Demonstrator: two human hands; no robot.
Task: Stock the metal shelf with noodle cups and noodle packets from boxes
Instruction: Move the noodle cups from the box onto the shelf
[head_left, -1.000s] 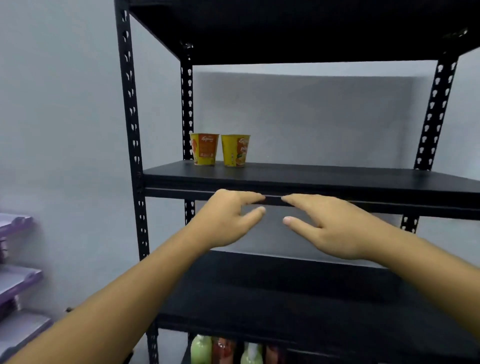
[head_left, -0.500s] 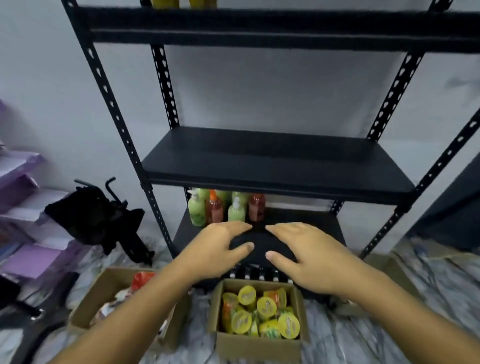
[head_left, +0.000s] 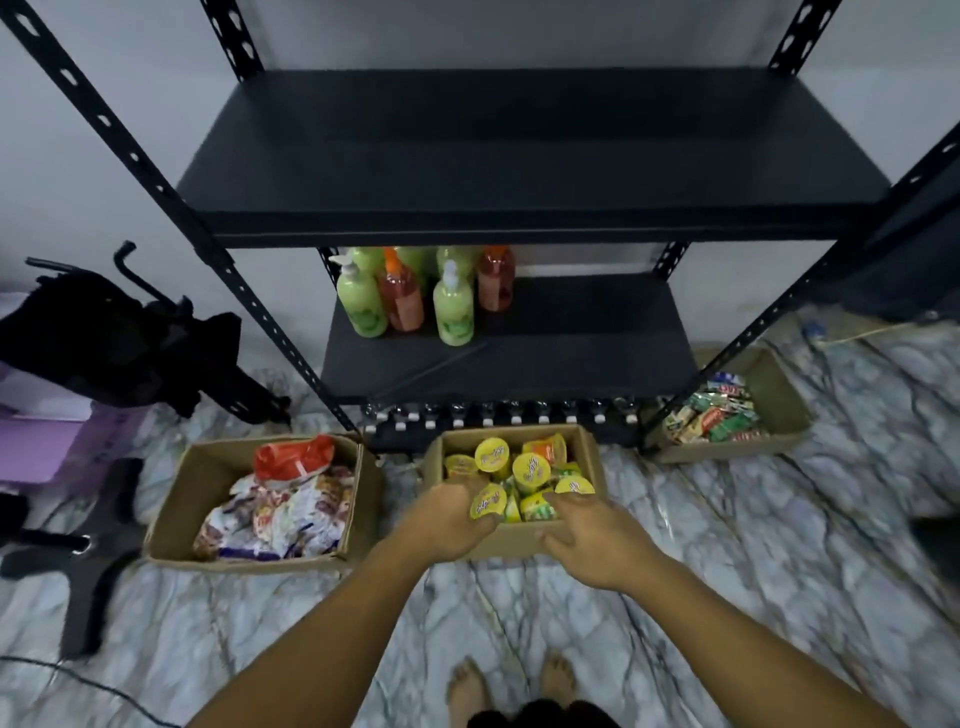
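Note:
On the floor in front of the black metal shelf (head_left: 519, 218) stands a cardboard box (head_left: 589, 452) with several yellow-lidded noodle cups (head_left: 530, 470). My left hand (head_left: 447, 519) reaches into its near side and grips a yellow-lidded noodle cup (head_left: 488, 503) between fingers and thumb. My right hand (head_left: 592, 535) reaches over the box's front wall, its fingers touching a green-and-yellow cup (head_left: 537, 506) while the thumb stays outside the wall. To the left, a second box (head_left: 208, 462) holds noodle packets (head_left: 280, 514).
Green and orange pump bottles (head_left: 410, 301) stand on the lower shelf. A third box (head_left: 779, 395) with small snack packs sits on the right. Black gear (head_left: 114, 338) and purple trays (head_left: 36, 447) lie on the left. My bare feet (head_left: 511, 686) stand on the marble floor.
My view has dropped from the upper shelf with two cups down to the floor. Both hands have gone down from the shelf edge into the noodle cup box, and the left has taken hold of a cup.

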